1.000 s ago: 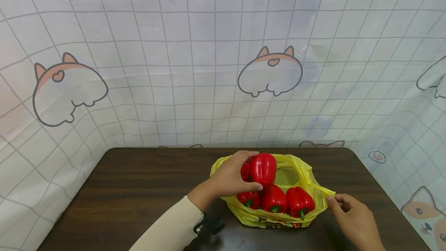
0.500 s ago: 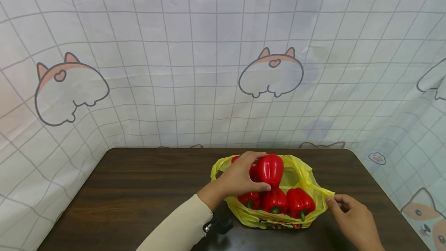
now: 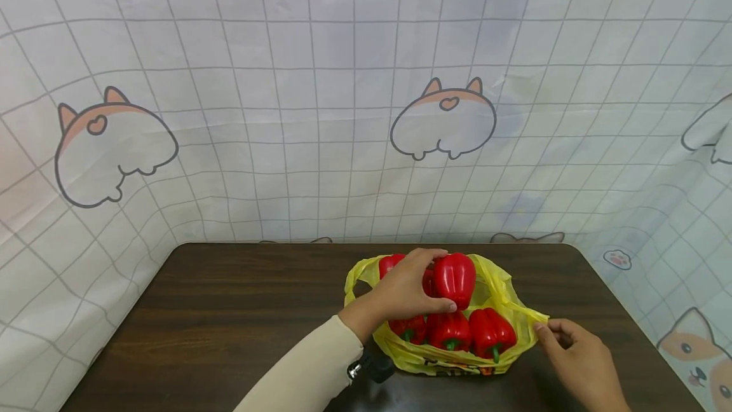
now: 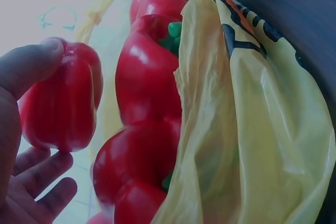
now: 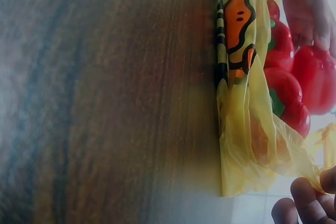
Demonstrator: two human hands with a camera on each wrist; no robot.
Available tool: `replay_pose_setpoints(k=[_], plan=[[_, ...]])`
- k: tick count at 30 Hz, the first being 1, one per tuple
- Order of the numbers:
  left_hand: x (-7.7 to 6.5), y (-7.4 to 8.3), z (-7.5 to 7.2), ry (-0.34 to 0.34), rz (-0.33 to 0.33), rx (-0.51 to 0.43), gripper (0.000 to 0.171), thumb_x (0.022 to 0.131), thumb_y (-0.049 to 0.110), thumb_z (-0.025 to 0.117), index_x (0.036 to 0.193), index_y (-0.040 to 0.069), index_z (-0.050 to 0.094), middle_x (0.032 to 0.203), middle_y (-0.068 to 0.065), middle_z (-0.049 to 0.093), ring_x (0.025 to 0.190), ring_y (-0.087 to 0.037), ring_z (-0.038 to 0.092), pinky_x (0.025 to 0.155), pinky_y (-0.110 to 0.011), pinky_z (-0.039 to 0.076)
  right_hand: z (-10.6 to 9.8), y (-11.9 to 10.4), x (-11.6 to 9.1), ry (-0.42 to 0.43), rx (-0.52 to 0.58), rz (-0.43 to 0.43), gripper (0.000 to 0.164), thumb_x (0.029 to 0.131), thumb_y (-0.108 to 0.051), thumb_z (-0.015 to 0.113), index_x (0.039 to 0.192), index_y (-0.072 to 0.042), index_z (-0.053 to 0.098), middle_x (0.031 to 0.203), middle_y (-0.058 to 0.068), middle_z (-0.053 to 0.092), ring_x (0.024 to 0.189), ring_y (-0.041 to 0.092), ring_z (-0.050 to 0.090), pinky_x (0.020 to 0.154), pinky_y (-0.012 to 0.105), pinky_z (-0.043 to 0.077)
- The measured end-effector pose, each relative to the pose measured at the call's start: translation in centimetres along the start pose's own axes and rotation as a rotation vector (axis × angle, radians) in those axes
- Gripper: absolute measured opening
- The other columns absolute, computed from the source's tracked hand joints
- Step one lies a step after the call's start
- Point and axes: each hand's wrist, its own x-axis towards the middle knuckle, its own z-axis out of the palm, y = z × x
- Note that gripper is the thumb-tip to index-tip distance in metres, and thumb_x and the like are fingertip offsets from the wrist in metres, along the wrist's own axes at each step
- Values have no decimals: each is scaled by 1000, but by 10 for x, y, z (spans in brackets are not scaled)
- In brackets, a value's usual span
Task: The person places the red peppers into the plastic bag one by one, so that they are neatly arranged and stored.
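Observation:
My left hand (image 3: 406,288) pinches a red bell pepper (image 3: 455,280) between thumb and fingers, over the mouth of a yellow plastic bag (image 3: 400,356). In the left wrist view the thumb lies on one end of this pepper (image 4: 63,98), the fingertips at the other. Inside the bag, a front row of red peppers with green stems shows, among them one at the right (image 3: 492,334) and one in the middle (image 3: 450,330). More peppers lie at the back left, partly hidden by the left hand. My right hand (image 3: 580,361) pinches the bag's right edge, pulling it out to a point.
The bag stands on a dark wood-grain table (image 3: 229,323), right of the middle. Behind and beside the table hangs a white gridded cloth (image 3: 320,113) with cartoon dog prints. A black device (image 3: 374,366) is strapped at the left wrist, close to the bag's front left side.
The left hand has moved to the right with its pepper across the bag's opening. More of the peppers at the back left now shows. The right hand stays at the bag's edge.

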Motion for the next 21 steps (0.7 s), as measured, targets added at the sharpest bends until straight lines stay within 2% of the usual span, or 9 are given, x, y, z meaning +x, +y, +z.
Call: replay_pose_setpoints(k=[21], plan=[[17, 7, 20, -22, -33, 11, 89, 74, 41, 90, 149, 27, 44, 137, 7, 52, 119, -12, 53, 77, -26, 57, 1, 1, -1, 9, 1, 18, 59, 103, -54, 54, 118, 1, 68, 90, 2, 74, 78, 17, 65, 64, 36, 50]])
